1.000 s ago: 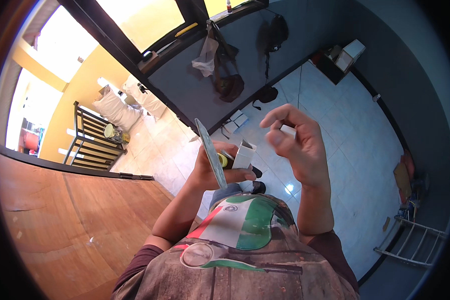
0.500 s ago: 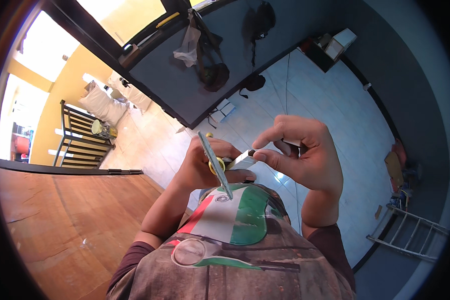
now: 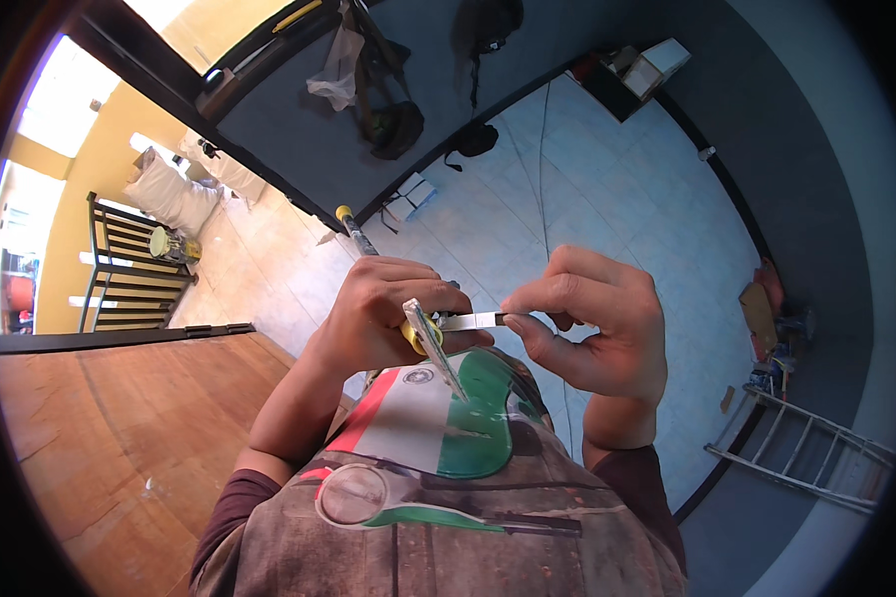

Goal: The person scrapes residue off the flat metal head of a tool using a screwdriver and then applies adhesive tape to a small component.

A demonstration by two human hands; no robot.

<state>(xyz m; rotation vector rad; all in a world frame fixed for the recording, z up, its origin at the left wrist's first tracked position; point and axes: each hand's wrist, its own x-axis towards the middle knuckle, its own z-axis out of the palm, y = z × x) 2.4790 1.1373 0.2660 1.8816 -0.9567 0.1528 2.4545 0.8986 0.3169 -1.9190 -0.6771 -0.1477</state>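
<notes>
My left hand [image 3: 373, 306] is closed around a scraper-like tool with a dark, speckled handle [image 3: 360, 237] tipped in yellow. Below the fist show the tool's yellow collar [image 3: 415, 336] and a thin, pale, flat plate [image 3: 438, 356], seen nearly edge-on. A small whitish strip [image 3: 473, 321] with a dark end spans the gap between my hands; its left end runs in at my left fingers, partly hidden. With thumb and forefinger, my right hand [image 3: 602, 323] pinches the strip's dark end. Both hands are held in front of my printed shirt [image 3: 418, 517].
A brown wooden surface [image 3: 149, 448] lies to the left, beside a black slatted rack [image 3: 134, 269] and white sacks [image 3: 174, 194]. Bags [image 3: 388, 124] hang on the dark wall ahead. At right, a ladder [image 3: 806, 448] lies near cardboard [image 3: 757, 316]. An open box [image 3: 655, 68] stands far back.
The tool has turned in my left hand, so its yellow-tipped handle now shows beyond the fist. The strip lies more level, and my right fingers remain at its end. The whole view has shifted slightly.
</notes>
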